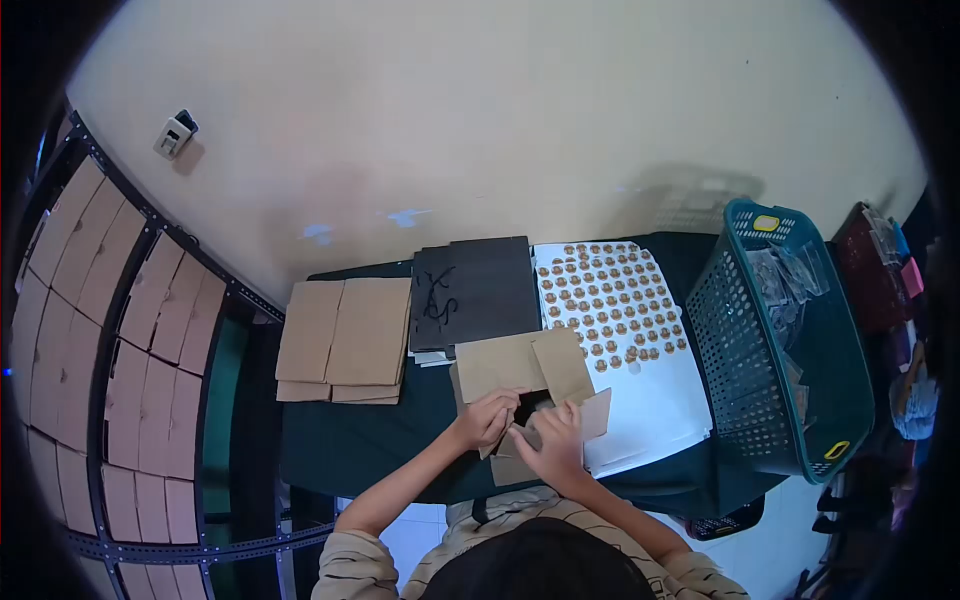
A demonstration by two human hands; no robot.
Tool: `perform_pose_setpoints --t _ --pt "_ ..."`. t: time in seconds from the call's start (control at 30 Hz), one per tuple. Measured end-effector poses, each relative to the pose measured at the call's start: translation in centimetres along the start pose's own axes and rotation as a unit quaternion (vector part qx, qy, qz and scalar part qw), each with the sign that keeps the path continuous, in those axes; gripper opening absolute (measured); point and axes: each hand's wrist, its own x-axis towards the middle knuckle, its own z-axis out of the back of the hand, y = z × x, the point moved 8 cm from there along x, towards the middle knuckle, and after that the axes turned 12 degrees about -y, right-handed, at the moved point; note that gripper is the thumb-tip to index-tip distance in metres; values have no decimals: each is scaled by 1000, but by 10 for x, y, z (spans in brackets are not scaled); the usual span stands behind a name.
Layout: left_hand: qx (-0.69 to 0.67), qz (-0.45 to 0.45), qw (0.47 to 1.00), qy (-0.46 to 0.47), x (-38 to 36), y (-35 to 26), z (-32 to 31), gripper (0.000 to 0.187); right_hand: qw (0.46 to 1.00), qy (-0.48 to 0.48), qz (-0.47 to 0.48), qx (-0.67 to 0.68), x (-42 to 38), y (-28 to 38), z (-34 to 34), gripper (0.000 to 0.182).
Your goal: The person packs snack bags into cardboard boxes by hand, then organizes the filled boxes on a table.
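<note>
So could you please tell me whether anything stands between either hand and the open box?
Nothing visible stands in the way: the left hand and right hand are both right at the opening of the box, with its flaps spread out around them.

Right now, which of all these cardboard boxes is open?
The brown box at the left hand and right hand: its flaps spread around a dark opening. The stacked cardboard lies flat, and the shelved boxes look shut.

Left hand (pixel 488 418) curled | right hand (pixel 553 440) curled | forearms (pixel 405 488) angled inward
</note>
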Motion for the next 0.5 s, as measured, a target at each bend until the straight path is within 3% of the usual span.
perform_pose_setpoints --t 0.13,0.37,0.43,0.5 --pt "1 -28 1000 -1 -4 3 0 20 998 41 -44 27 -1 -12 -10 26" --pt "-19 -10 999 -50 0 -12 9 21 994 65 21 81 14 1 -2 28" --pt "-8 -47 996 -75 -1 -14 11 20 989 81 20 123 12 -7 -4 27" --pt "-10 -47 996 -75 1 -22 8 18 991 92 25 89 9 -5 -7 28"
